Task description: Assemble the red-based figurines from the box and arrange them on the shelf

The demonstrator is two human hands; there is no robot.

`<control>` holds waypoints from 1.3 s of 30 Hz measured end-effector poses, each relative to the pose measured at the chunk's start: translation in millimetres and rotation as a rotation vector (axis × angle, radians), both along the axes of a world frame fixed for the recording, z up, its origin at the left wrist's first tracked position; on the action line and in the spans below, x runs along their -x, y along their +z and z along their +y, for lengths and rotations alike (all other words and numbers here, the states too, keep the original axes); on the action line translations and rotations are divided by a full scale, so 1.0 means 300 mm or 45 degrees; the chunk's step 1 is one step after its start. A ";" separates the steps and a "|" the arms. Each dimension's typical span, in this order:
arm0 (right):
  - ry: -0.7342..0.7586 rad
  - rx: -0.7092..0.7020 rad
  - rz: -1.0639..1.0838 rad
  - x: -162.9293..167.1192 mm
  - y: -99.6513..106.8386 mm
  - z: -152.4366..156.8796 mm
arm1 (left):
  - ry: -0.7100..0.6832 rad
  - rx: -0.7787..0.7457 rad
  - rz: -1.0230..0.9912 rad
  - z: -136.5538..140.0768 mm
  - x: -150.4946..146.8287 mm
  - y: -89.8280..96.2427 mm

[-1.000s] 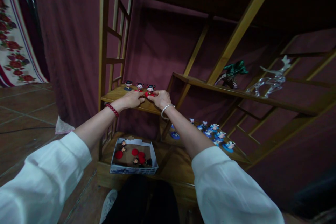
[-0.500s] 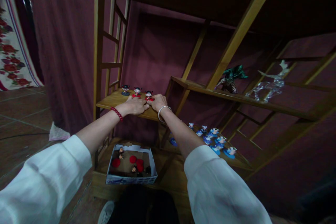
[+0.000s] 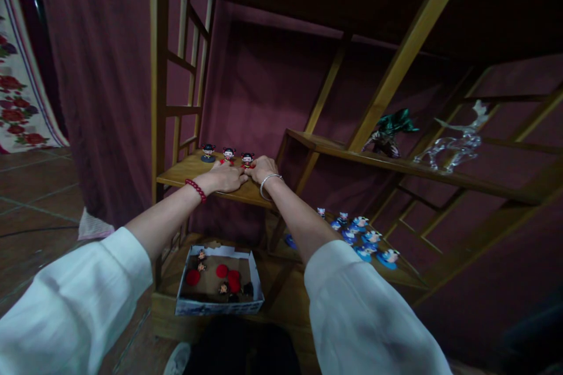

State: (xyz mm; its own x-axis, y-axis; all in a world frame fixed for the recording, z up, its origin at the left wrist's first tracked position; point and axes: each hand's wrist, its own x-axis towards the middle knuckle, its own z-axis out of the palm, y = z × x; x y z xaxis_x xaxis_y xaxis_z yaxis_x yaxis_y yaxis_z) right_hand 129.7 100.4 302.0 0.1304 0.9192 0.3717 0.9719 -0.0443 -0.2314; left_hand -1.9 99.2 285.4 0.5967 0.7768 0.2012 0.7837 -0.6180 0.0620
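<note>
Three small dark-haired figurines stand in a row on a wooden shelf (image 3: 187,173). The right-hand one, a figurine with a red base (image 3: 247,159), is between my two hands. My right hand (image 3: 263,169) has its thumb and fingers closed at the figurine's right side. From the left, my left hand (image 3: 226,177) reaches palm down, its fingertips pressed at the base. Just behind my left hand is the middle figurine (image 3: 228,154), its lower part partly hidden. At the far left stands the figurine with a dark base (image 3: 208,153), apart from both hands.
Below sits an open cardboard box (image 3: 257,281) with several red bases and figurine parts. On the lower right shelf are several blue-and-white figurines (image 3: 360,224), partly behind my right forearm. Higher up stand a clear deer ornament (image 3: 455,146) and a green ornament (image 3: 391,129). A wooden post (image 3: 159,70) rises at left.
The view has shifted slightly. Both hands stay at the right-hand red-based figurine, with little visible movement of their fingers.
</note>
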 end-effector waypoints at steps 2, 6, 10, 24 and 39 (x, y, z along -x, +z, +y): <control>-0.013 -0.007 0.026 0.001 -0.003 0.009 | -0.001 -0.020 -0.001 0.001 -0.002 0.000; -0.022 -0.032 0.060 0.002 -0.012 0.020 | 0.009 -0.065 0.008 -0.005 -0.007 0.005; -0.037 -0.035 0.084 0.003 -0.018 0.027 | 0.010 -0.068 0.030 -0.012 -0.011 0.010; -0.054 -0.069 0.114 -0.001 -0.034 0.037 | -0.032 -0.121 0.030 0.024 -0.014 -0.012; -0.082 -0.092 0.221 -0.006 -0.033 0.003 | -0.020 -0.173 -0.203 0.004 -0.006 -0.015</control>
